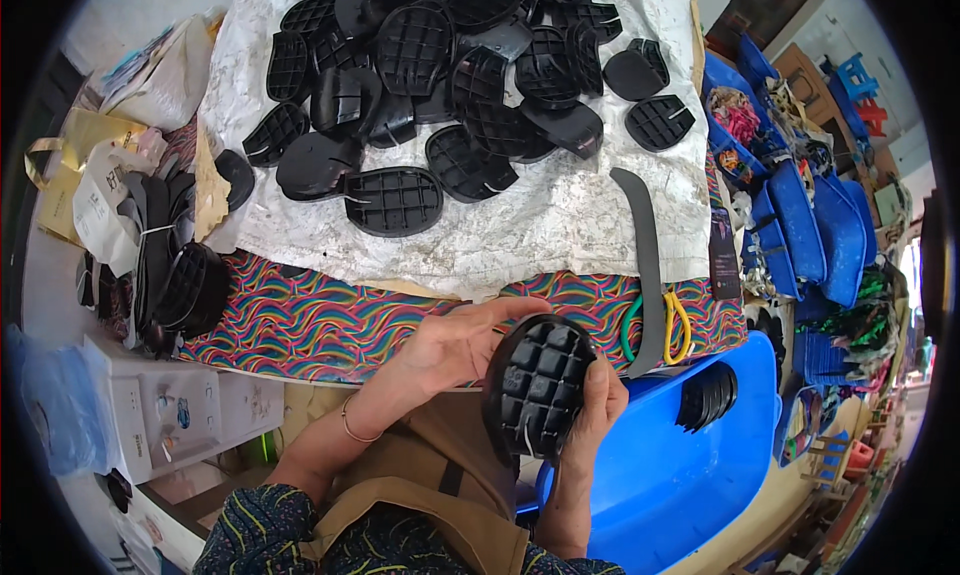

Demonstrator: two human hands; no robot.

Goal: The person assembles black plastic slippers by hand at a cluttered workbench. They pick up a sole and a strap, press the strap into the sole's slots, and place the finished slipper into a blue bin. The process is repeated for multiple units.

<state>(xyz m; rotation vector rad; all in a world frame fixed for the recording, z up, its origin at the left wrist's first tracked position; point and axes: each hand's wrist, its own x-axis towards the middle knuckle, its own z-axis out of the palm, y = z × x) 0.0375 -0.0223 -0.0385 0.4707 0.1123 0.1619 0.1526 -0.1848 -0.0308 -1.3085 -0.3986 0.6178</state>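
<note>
- Item in hand: one black ridged piece [540,385], rounded, its gridded face turned up toward the viewer. It is held off any support, just in front of the table [330,320] at the near edge. The rim looks thick; whether several are nested together cannot be told.
- Right hand [600,405]: grasping the piece by its right side, thumb on the rim of the gridded face, the other fingers mostly hidden beneath.
- Left hand [440,350]: at the upper-left rim, index finger extended along the top end. The remaining fingers are partly covered by the piece; whether they press on it cannot be told.
- Governing relation: the piece lies between the hands, to the right of the left fingers. Its long axis runs roughly from the table's near edge toward the brown apron [420,465], slotted end nearest the body. The right hand has the firmer contact.
- Table, far side: a heap of similar black pieces [415,50] on a white sheet [420,260].
- Table, right near corner: a dark curved strip [645,265] beside a yellow loop [678,330].
- Table, left near corner: a black stack [190,290].
- Below the right near corner: a blue tub [680,485] containing black pieces [708,397].
</note>
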